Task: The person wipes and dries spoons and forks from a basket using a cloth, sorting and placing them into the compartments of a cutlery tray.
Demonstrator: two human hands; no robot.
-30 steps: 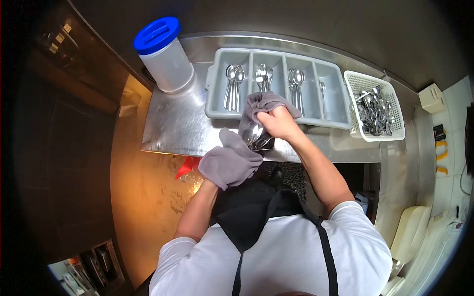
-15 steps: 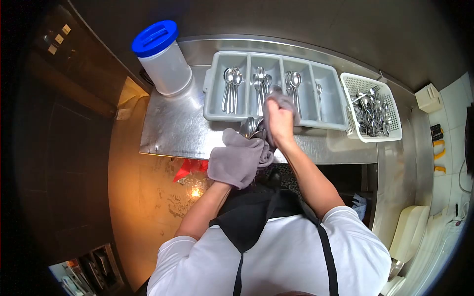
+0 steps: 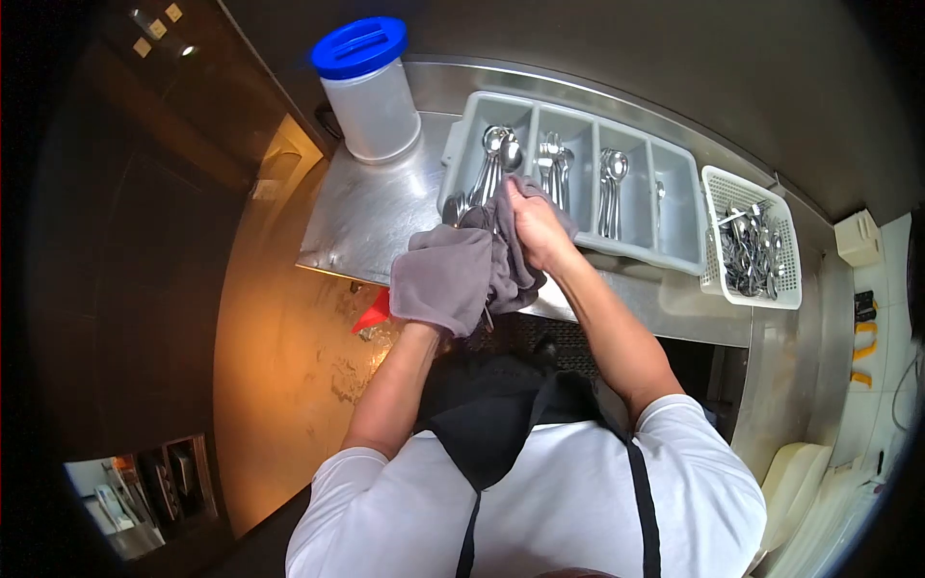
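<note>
"Both clenched, are we?"

"Our right hand [image 3: 541, 231] clutches wrinkled grey-purple cloth [image 3: 511, 270]; our left hand [image 3: 438, 289], hidden under cloth, apparently grasps shiny metal spoons [image 3: 453, 207]."

"Where are those?"

"By the near left corner of the rectangular grey plastic tray [image 3: 679, 173]; right of it stands a white perforated plastic basket [image 3: 713, 276]."

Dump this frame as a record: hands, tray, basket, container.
left hand: covered by grey cloth, spoon heads showing past it
right hand: gripping cloth; whether cutlery is inside, hidden
grey tray: four compartments, cutlery in each
white basket: jumbled cutlery, right of tray
blue-lidded container: upright, left of tray
</note>
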